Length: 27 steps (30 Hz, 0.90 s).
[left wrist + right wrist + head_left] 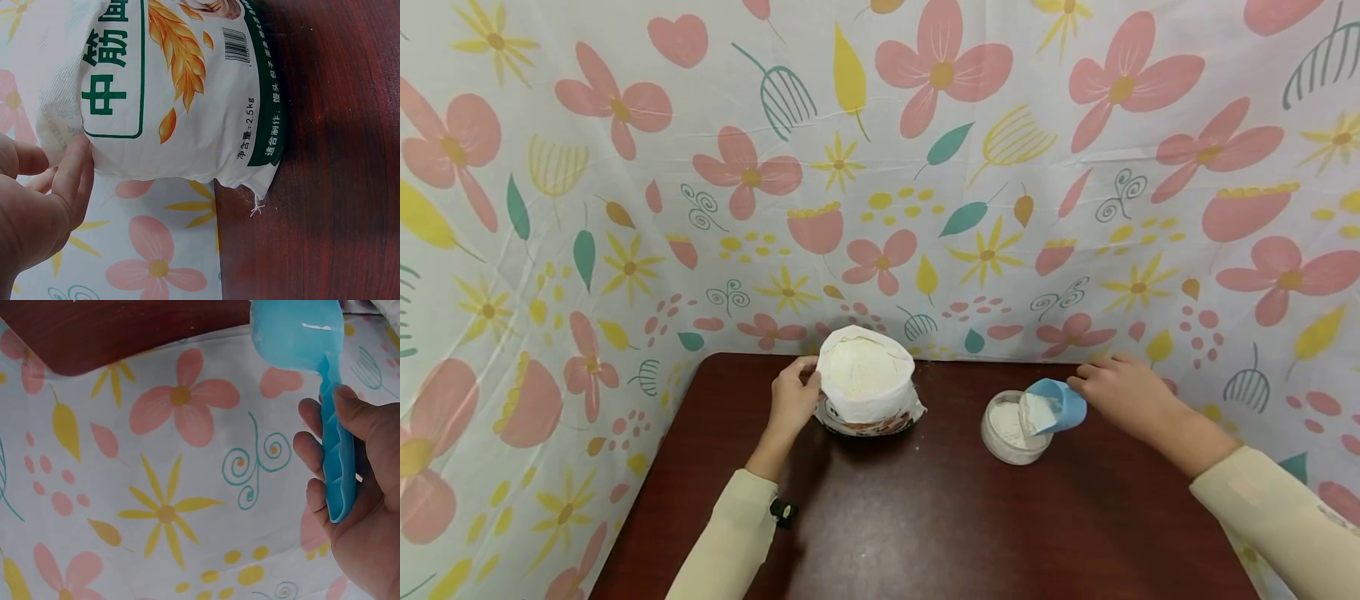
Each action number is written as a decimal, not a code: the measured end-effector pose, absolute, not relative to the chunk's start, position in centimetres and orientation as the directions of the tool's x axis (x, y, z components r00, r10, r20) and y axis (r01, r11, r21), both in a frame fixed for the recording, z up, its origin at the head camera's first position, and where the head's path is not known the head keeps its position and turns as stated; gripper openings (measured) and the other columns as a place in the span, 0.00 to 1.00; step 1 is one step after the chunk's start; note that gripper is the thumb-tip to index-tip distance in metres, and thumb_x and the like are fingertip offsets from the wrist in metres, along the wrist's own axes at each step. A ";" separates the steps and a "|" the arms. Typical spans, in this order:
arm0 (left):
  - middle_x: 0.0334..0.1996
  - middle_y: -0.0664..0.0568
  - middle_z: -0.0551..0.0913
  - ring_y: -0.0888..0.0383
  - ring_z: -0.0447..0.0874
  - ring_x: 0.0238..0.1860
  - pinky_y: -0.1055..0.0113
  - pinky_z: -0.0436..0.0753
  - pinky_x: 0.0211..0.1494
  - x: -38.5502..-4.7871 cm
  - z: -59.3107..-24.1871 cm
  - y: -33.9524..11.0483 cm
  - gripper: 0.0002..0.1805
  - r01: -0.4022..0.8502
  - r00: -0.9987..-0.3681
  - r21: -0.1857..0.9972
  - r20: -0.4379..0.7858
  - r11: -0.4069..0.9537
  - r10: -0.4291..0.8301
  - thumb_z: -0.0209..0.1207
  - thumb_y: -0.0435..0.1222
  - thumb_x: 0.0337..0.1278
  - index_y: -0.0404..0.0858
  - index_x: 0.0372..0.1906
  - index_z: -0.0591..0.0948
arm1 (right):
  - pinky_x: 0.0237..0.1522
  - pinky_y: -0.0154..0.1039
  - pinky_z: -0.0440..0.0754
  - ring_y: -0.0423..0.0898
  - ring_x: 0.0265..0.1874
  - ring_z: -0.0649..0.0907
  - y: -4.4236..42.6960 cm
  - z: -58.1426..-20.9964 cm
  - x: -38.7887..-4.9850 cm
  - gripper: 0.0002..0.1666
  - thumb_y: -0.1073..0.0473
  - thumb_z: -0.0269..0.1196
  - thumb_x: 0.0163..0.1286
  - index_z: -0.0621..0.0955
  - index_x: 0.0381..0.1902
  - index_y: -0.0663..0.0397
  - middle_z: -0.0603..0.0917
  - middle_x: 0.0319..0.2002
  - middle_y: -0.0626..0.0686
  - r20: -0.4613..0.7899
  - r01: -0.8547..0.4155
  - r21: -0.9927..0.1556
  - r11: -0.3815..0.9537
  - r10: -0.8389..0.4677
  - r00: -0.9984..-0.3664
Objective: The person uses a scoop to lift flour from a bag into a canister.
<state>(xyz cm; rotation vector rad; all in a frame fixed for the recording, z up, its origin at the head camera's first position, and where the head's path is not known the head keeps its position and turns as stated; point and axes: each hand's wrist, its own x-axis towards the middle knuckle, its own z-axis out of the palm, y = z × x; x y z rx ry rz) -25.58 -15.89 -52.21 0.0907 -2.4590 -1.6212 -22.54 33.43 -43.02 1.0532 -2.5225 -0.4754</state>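
Observation:
A white flour bag [872,401] stands open-topped at the back of the table, filled with pale flour [857,367]. My left hand [794,398] holds its left side near the folded rim; in the left wrist view the thumb and fingers [75,165] pinch the cloth there. To the right, my right hand [1112,387] grips a light blue scoop [1067,406] by its ridged handle [337,456]. The scoop is tilted over a round clear container [1017,454], with flour at its mouth. White flour also lies inside the container.
The dark reddish-brown table [880,517] has rounded corners. Behind and beside it hangs a white flower-printed cloth [880,208]. A few white specks lie on the tabletop near the bag. A small black device sits at the left sleeve [730,525].

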 end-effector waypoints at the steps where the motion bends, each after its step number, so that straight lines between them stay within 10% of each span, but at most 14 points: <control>1: 0.47 0.41 0.86 0.54 0.88 0.33 0.67 0.89 0.30 -25.6 -52.2 -15.9 0.15 0.056 -0.979 0.915 0.129 0.399 -0.158 0.57 0.33 0.73 0.37 0.58 0.84 | 0.35 0.49 0.87 0.52 0.35 0.86 33.3 -43.0 -22.6 0.16 0.74 0.78 0.50 0.88 0.33 0.51 0.88 0.32 0.52 0.196 -0.607 0.444 0.659 -0.732 -0.652; 27: 0.45 0.42 0.86 0.54 0.87 0.34 0.67 0.89 0.31 -25.6 -52.2 -15.9 0.14 0.064 -0.978 0.916 0.135 0.396 -0.156 0.57 0.33 0.73 0.37 0.58 0.84 | 0.30 0.43 0.80 0.51 0.32 0.84 32.1 -41.5 -23.6 0.15 0.69 0.80 0.49 0.88 0.33 0.50 0.88 0.34 0.50 0.127 -0.610 0.560 0.561 -0.785 -0.606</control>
